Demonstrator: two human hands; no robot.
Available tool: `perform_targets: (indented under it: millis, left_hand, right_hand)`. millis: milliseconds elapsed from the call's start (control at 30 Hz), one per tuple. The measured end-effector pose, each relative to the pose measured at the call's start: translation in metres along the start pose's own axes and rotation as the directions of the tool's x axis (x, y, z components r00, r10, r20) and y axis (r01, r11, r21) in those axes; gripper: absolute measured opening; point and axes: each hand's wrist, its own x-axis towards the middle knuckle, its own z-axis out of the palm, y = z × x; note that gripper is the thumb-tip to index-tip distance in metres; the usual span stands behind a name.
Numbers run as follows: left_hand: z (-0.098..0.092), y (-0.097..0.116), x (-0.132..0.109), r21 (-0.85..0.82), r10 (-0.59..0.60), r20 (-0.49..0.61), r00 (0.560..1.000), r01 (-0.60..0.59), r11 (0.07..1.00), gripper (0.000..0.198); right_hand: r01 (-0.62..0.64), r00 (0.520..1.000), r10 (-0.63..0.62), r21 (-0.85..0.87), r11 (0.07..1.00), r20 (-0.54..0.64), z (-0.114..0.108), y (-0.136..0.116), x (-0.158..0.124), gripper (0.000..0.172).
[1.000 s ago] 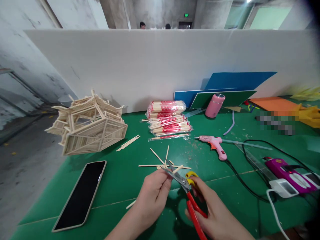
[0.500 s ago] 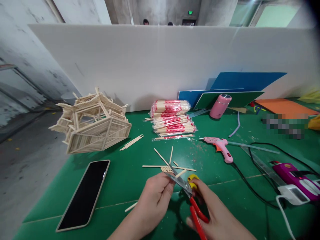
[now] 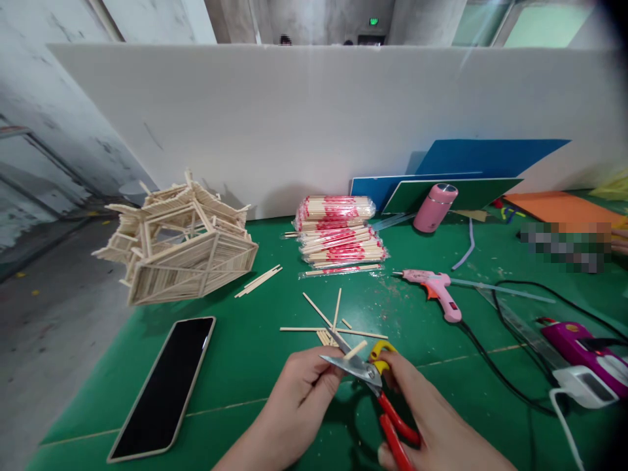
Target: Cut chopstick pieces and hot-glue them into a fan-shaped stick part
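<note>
My left hand (image 3: 298, 399) pinches a short wooden stick (image 3: 354, 349) and holds it between the steel blades of the scissors (image 3: 366, 373). My right hand (image 3: 432, 425) grips the scissors' red handles, low at the front of the green table (image 3: 235, 366). The blades are parted around the stick. Several loose sticks (image 3: 333, 324) lie crossed on the mat just beyond my hands.
A wooden stick model house (image 3: 181, 245) stands at the left, a black phone (image 3: 164, 386) in front of it. Wrapped chopstick bundles (image 3: 338, 235) lie at the back. A pink glue gun (image 3: 436, 291), cables, a power strip (image 3: 583, 386) and a pink bottle (image 3: 434, 207) occupy the right.
My hands and the scissors have shifted slightly toward me and to the right. The blades have turned flatter around the stick; the camera view has drifted a little.
</note>
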Motion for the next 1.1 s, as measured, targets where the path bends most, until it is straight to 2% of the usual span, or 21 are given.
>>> perform_targets:
  millis: [200, 300, 400, 533, 667, 733, 800, 867, 933, 1000, 1067, 1100]
  left_hand:
    - [-0.006, -0.002, 0.005, -0.261, -0.146, 0.191, 0.971, 0.194, 0.946, 0.017]
    - [-0.006, -0.009, 0.009, -0.407, -0.218, 0.294, 0.931, 0.328, 0.852, 0.018]
    - [-0.004, -0.015, 0.012, -0.514, -0.283, 0.394, 0.875, 0.465, 0.721, 0.019]
    - [-0.002, -0.019, 0.014, -0.588, -0.293, 0.42, 0.859, 0.503, 0.634, 0.024]
    - [-0.004, -0.022, 0.016, -0.598, -0.268, 0.431, 0.862, 0.495, 0.63, 0.023]
    - [-0.004, -0.023, 0.016, -0.568, -0.256, 0.426, 0.868, 0.477, 0.671, 0.022]
    - [-0.002, -0.024, 0.015, -0.487, -0.248, 0.375, 0.893, 0.418, 0.767, 0.02]
    - [0.003, -0.024, 0.012, -0.305, -0.211, 0.238, 0.948, 0.279, 0.911, 0.02]
    - [0.01, -0.025, 0.008, -0.018, -0.075, 0.035, 0.997, 0.075, 0.997, 0.022]
    - [0.016, -0.026, 0.004, 0.223, 0.123, -0.082, 0.989, -0.102, 0.97, 0.025]
    - [0.019, -0.028, 0.002, 0.34, 0.217, -0.095, 0.971, -0.174, 0.924, 0.026]
    - [0.019, -0.028, 0.002, 0.358, 0.227, -0.082, 0.97, -0.184, 0.915, 0.026]
  right_hand:
    - [0.011, 1.0, -0.012, -0.07, 0.997, -0.01, 0.0, 0.013, 0.001, 0.078]
    - [0.007, 1.0, -0.006, -0.099, 0.995, 0.006, 0.002, 0.017, 0.001, 0.075]
    - [0.015, 1.0, -0.014, -0.122, 0.992, 0.009, 0.001, 0.011, 0.002, 0.065]
    - [0.022, 0.998, -0.017, -0.092, 0.996, 0.053, 0.0, -0.003, 0.005, 0.048]
    - [0.012, 0.997, -0.011, -0.008, 1.0, 0.075, 0.003, -0.01, 0.007, 0.036]
    - [0.004, 0.997, -0.006, 0.03, 1.0, 0.071, 0.006, -0.012, 0.008, 0.031]
    - [-0.008, 0.997, 0.004, 0.053, 0.999, 0.074, 0.007, -0.012, 0.009, 0.027]
    - [-0.024, 0.997, 0.02, 0.056, 0.998, 0.072, 0.009, -0.01, 0.01, 0.025]
    - [-0.041, 0.998, 0.039, 0.039, 0.998, 0.054, 0.01, -0.006, 0.01, 0.028]
    - [-0.063, 0.997, 0.063, 0.003, 0.998, 0.048, 0.011, -0.001, 0.01, 0.038]
    - [-0.09, 0.994, 0.093, -0.041, 0.995, 0.058, 0.01, 0.003, 0.009, 0.054]
    - [-0.106, 0.992, 0.11, -0.064, 0.992, 0.064, 0.01, 0.004, 0.008, 0.06]
